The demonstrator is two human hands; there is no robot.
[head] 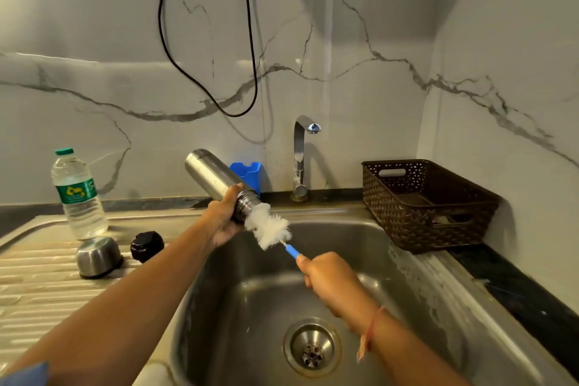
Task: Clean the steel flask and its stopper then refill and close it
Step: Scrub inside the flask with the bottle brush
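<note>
Two closed grips, left (224, 219) round flask (210, 173), right (332, 282) apparently round brush (270, 226)

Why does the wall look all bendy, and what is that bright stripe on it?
Head view: the wide-angle lens bends the marble wall and the edges of the sink; the bright stripe at left is glare from a light on the glossy surface; the tap throws a soft shadow behind it.
</note>
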